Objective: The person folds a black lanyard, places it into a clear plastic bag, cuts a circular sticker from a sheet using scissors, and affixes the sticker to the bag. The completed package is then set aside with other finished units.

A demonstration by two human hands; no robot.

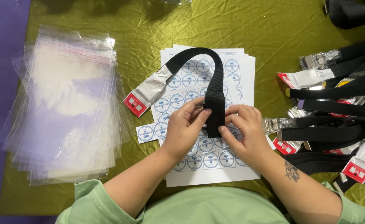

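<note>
Hands: our left hand (pixel 185 126) and right hand (pixel 244 128) both pinch the folded black strap (pixel 214 89).
Strap position: over round-sticker sheets (pixel 209 159).
Bags: clear plastic bags (pixel 64 103) stacked left, contents none visible.

An olive-green satin cloth (pixel 273 25) is covering the work surface, creasing and catching soft overhead light. Along the left edge a purple covering (pixel 0 62) is showing beside it, running the whole height.
</note>
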